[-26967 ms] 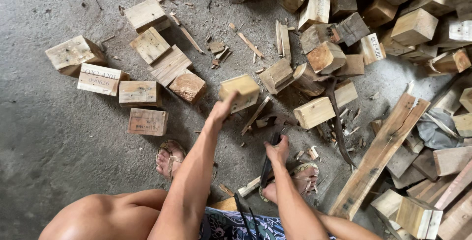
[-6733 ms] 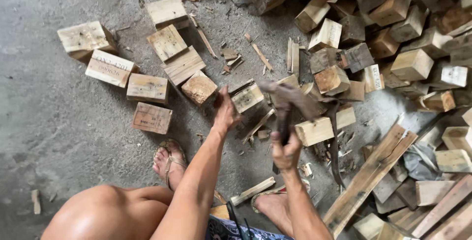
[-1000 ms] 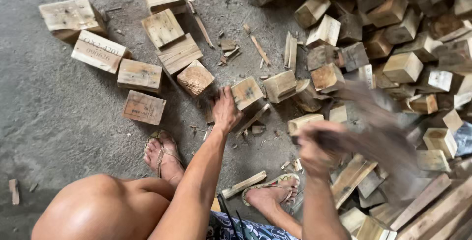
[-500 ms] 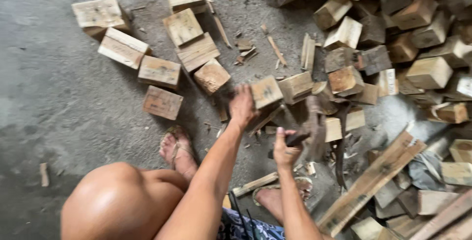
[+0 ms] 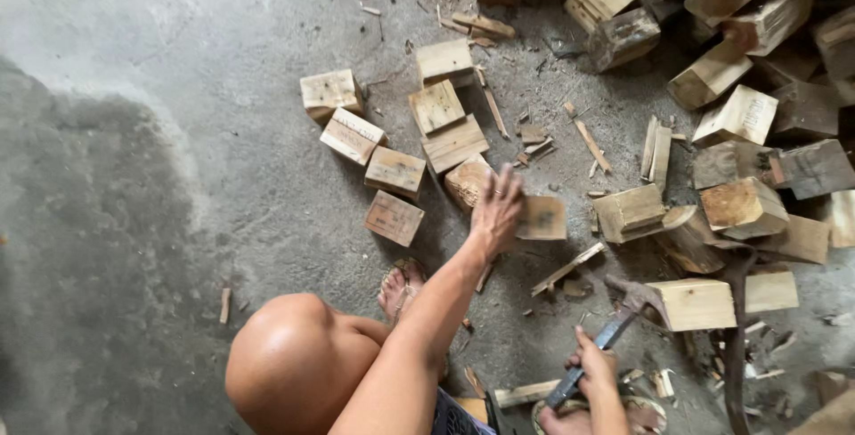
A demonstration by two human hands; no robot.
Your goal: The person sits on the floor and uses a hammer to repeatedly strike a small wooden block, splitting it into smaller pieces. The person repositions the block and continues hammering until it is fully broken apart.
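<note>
My left hand (image 5: 495, 211) reaches forward and grips the left side of a small square wood block (image 5: 543, 219), holding it just off the concrete floor. To its left lies a loose group of several similar cut blocks (image 5: 393, 170). My right hand (image 5: 593, 369) is closed around the dark handle of a hammer (image 5: 611, 332). The hammer's rusty head (image 5: 629, 292) is low, next to a pale block (image 5: 696, 303). My knee (image 5: 289, 355) and sandalled foot (image 5: 400, 284) are below the left arm.
A big heap of rough wood blocks (image 5: 744, 114) fills the right and top right. Thin splinters and strips (image 5: 567, 268) litter the floor around my hands. A dark metal bar (image 5: 734, 337) lies at the right. A wooden slat (image 5: 524, 393) lies near my feet.
My left hand has carried the small block leftward, toward the group of cut blocks. The hammer has come down from a swing and now hangs low. My view has swung left.
</note>
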